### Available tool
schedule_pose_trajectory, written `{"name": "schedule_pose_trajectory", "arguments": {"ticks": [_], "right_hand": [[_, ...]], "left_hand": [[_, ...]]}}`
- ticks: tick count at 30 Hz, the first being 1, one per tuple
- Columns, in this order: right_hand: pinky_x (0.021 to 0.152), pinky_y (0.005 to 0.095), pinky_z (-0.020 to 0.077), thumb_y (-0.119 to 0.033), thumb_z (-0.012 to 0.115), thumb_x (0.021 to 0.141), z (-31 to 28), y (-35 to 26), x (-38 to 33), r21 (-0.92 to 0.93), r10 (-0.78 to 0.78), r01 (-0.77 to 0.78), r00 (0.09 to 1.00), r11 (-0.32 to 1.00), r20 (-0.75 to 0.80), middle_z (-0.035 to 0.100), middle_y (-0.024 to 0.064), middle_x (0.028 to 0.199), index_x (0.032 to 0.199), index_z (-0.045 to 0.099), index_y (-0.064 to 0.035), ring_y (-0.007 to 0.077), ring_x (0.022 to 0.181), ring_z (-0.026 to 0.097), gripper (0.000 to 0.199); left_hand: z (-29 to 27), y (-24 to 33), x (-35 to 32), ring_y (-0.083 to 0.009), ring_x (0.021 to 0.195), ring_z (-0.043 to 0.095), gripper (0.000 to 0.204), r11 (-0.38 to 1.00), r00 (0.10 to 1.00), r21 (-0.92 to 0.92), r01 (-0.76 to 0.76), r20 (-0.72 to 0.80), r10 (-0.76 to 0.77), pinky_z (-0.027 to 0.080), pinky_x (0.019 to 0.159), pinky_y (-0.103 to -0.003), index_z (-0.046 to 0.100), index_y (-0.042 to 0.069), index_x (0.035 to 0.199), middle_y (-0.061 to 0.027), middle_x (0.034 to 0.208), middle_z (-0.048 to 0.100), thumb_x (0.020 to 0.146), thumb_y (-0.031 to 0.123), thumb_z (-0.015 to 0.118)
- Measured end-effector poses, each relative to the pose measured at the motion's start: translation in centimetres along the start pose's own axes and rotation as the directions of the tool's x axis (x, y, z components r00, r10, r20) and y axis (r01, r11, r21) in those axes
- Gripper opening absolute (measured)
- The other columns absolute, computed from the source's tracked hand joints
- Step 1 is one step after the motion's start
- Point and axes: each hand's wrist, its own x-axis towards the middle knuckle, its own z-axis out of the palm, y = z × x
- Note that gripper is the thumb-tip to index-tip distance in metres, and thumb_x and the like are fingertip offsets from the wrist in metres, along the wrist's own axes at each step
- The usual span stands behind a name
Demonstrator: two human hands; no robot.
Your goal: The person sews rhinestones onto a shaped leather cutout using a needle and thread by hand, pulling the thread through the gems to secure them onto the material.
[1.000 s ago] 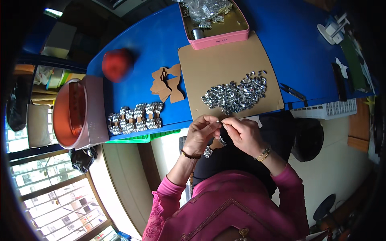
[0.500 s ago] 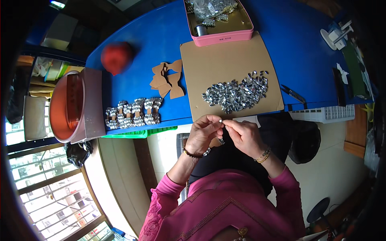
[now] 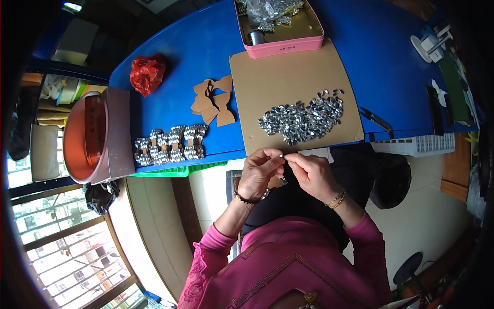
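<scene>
- Beaded card (image 3: 275,183) below left palm, above the lap; partly hidden; visible part slants from lower left to upper right;
- Left hand (image 3: 260,172) pinching a small pale piece (image 3: 281,155), thumb to forefinger, just off the table's near edge; its long axis too small to read;
- Right hand (image 3: 314,175) meeting it, thumb and forefinger pressed together; cannot tell on what;
- Silver pointed-oval beads (image 3: 301,121) heaped on cardboard (image 3: 285,72), lying every way;
- Pink tin (image 3: 285,49) beyond
</scene>
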Motion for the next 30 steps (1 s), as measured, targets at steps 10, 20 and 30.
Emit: {"name": "schedule_pose_trajectory", "arguments": {"ticks": [10, 20, 30], "right_hand": [[0.053, 0.0343, 0.0478, -0.003, 0.058, 0.081, 0.1, -0.9, 0.1, 0.143, 0.162, -0.163, 0.987, 0.976, 0.017, 0.062, 0.0105, 0.068, 0.093, 0.058, -0.0038, 0.0278, 0.058, 0.061, 0.011], [0.05, 0.0225, 0.0466, -0.006, 0.055, 0.089, 0.2, -0.4, 1.3, -0.065, -0.119, 0.11, 0.981, 0.992, -0.151, 0.062, 0.0058, 0.072, 0.094, 0.053, -0.0017, 0.0077, 0.058, 0.058, 0.006], [0.049, 0.0207, 0.0428, -0.01, 0.054, 0.091, -0.3, -0.7, 0.8, 0.565, 0.365, -0.36, 0.925, 0.742, 0.11, 0.058, 0.0017, 0.069, 0.088, 0.053, -0.0003, 0.0056, 0.057, 0.055, 0.01]], "left_hand": [[1.0, -0.3, -0.3, -0.0088, 0.064, 0.058, 0.007, 0.989, 0.995, 0.122, -0.081, -0.04, 0.086, 0.048, 0.056, -0.021, 0.062, 0.001, 0.092, -0.0035, 0.075, 0.062, 0.085, -0.001, 0.059], [1.2, -0.8, -0.4, -0.006, 0.064, 0.057, 0.012, 0.856, 0.979, 0.475, -0.205, 0.095, 0.182, 0.045, 0.055, -0.02, 0.061, 0.0, 0.092, -0.0021, 0.082, 0.063, 0.083, -0.007, 0.058], [0.0, 2.0, 3.5, -0.0276, 0.065, 0.062, 0.016, -0.027, 0.676, 0.894, -0.448, 0.358, 0.644, 0.049, 0.055, -0.032, 0.062, 0.001, 0.088, -0.0126, 0.079, 0.06, 0.073, -0.005, 0.062]]}}
